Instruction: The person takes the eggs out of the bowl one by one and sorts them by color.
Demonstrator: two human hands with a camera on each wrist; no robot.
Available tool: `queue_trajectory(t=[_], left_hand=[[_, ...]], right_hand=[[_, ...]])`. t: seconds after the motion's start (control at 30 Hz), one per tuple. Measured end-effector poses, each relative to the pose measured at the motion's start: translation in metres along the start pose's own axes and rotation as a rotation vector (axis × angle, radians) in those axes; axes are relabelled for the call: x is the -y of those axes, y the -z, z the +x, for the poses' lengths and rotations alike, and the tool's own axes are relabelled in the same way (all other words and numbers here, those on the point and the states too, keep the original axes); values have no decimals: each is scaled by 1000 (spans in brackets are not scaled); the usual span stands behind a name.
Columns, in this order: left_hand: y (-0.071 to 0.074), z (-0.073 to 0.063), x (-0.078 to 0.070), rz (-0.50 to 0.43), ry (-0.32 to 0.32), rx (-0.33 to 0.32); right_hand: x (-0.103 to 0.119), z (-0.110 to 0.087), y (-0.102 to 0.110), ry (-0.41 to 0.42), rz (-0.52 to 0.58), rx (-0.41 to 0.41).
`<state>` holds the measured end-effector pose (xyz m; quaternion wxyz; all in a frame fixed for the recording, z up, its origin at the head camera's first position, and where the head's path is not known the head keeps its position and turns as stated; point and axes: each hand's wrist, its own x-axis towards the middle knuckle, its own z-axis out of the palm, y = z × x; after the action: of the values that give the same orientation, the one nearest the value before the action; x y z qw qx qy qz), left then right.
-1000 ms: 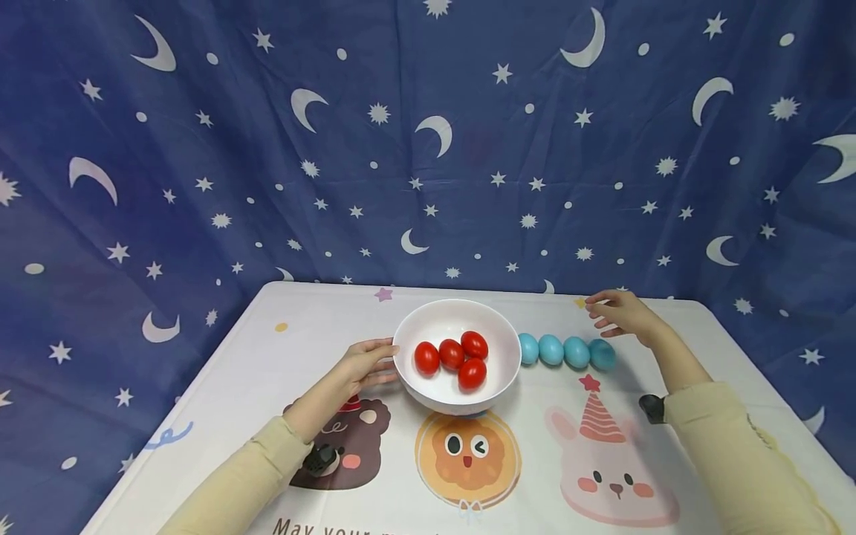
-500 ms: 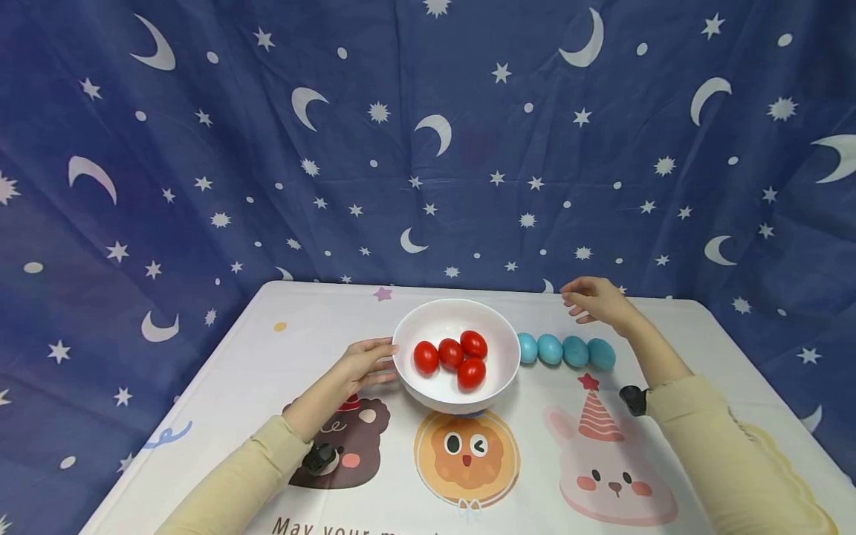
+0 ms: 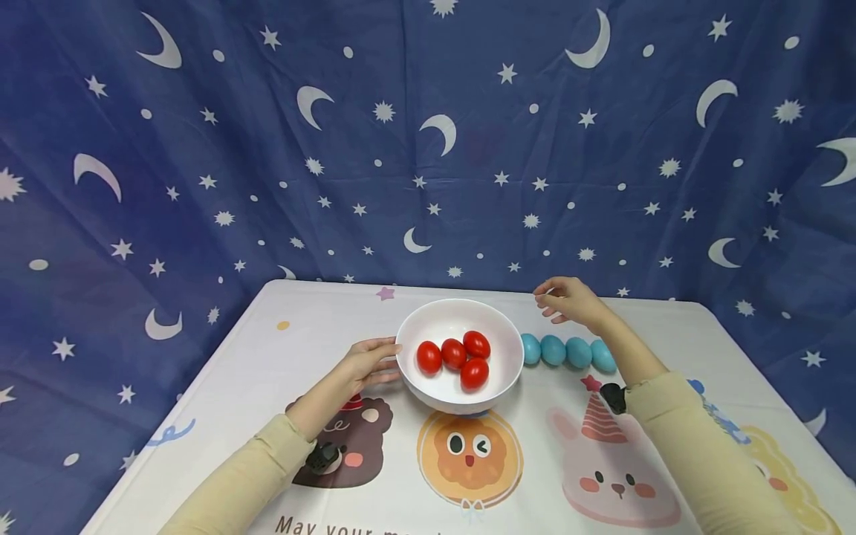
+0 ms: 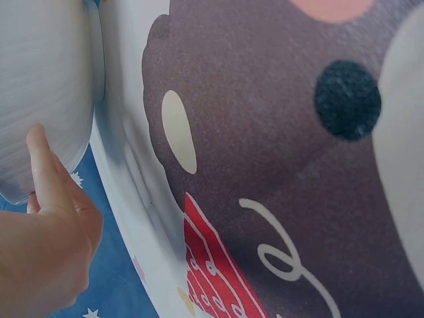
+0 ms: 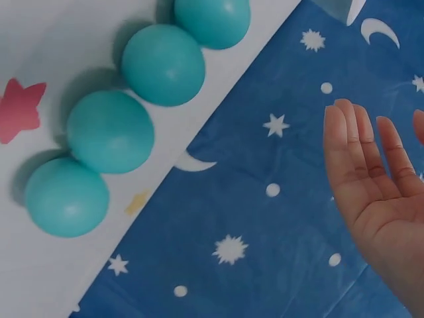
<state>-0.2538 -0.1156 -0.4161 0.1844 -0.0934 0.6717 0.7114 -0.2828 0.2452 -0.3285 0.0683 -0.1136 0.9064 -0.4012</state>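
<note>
A white bowl [image 3: 461, 400] stands mid-table with several glossy red egg-shaped pieces [image 3: 474, 374] inside. My left hand [image 3: 361, 364] rests against its left side, fingertips at the rim; in the left wrist view a straight finger lies along the outer wall. To the right of the bowl, several turquoise egg-shaped pieces [image 3: 553, 351] form a row on the table. My right hand [image 3: 571, 301] is raised behind that row, close to the bowl's far right, and holds nothing. In the right wrist view its fingers [image 5: 354, 142] are extended, apart from the turquoise pieces.
A white tablecloth [image 3: 321, 312] printed with a bear, a smiling round face and a rabbit [image 3: 618, 468] covers the table. Behind the back edge hangs a dark blue curtain [image 3: 468, 245] with stars and moons. A black wrist device [image 3: 613, 398] sits at the right cuff.
My right hand has moved leftward, from above the right end of the turquoise row toward the bowl. The left hand, the bowl and the pieces have stayed in place.
</note>
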Motion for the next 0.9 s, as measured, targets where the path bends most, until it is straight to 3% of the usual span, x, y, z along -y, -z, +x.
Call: queue_trajectory(t=[0.33, 0.67, 0.9], left_hand=[[0, -1, -2, -2, 15, 4], [-1, 0, -2, 8, 14, 5], [-1, 0, -2, 15, 17, 2]], right_hand=[[24, 11, -27, 28, -40, 64], [56, 18, -45, 88, -173, 138], [74, 26, -57, 74, -266, 178]])
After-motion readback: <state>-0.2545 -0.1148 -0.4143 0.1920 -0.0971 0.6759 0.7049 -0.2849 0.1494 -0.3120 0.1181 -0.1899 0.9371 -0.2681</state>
